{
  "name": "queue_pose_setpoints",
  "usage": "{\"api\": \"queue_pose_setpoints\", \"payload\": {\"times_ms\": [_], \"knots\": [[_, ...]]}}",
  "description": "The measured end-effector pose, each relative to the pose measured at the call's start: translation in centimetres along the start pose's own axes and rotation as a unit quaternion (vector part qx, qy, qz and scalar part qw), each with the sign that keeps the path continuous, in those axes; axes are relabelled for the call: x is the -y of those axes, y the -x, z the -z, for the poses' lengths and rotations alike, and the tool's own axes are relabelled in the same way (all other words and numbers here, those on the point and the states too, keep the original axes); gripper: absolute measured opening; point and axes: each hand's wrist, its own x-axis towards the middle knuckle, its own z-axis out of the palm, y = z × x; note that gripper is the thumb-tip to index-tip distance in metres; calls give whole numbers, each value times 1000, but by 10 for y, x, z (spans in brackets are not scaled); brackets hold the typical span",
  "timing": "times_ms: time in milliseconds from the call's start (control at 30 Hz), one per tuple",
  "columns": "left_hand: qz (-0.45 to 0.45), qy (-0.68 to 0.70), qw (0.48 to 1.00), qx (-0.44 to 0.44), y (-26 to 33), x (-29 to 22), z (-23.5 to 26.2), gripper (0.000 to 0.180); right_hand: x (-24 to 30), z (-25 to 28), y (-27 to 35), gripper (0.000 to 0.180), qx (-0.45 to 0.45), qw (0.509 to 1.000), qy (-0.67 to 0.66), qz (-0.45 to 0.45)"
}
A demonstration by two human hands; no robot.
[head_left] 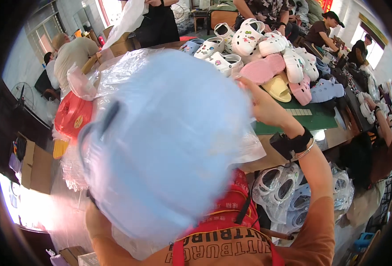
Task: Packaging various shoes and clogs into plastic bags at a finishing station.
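A big light-blue thing [169, 133] fills the middle of the view, close up and smeared by motion. A dark strap-like loop shows at its left side; its kind cannot be made out. My right hand [264, 104], a dark band on its wrist, is closed at the thing's upper right edge. My left forearm [100, 226] rises on the left, and the blue thing hides that hand. Beyond my right hand lies a pile of decorated white clogs [248, 37], with a pink sole [262, 68], a yellow slide [277, 88] and a blue clog [327, 90].
Clear plastic bags [125, 66] cover the table's left part, beside a red bag [73, 113]. A green mat [273, 126] lies under the clogs. Bagged clogs [289, 195] sit below the table edge, right. A person [158, 26] stands across the table; others work around.
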Motion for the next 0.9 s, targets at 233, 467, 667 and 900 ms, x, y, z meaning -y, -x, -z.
{"api": "queue_pose_setpoints", "payload": {"times_ms": [233, 467, 667, 900], "knots": [[-43, 138, 979, 143, -52, -45, -77, 41, 33, 14, 53, 65, 50, 987, -151, 30], [-108, 145, 958, 223, -42, -13, -86, 41, 15, 16, 60, 81, 93, 965, 180, 164], [-66, -23, 993, 92, -45, -1, -96, 38, 48, 9, 60, 87, 177, 976, 126, -32], [-140, -173, 975, 8, -52, -13, -131, 35, 46, -24, 39, 76, 113, 957, 214, 157]]}}
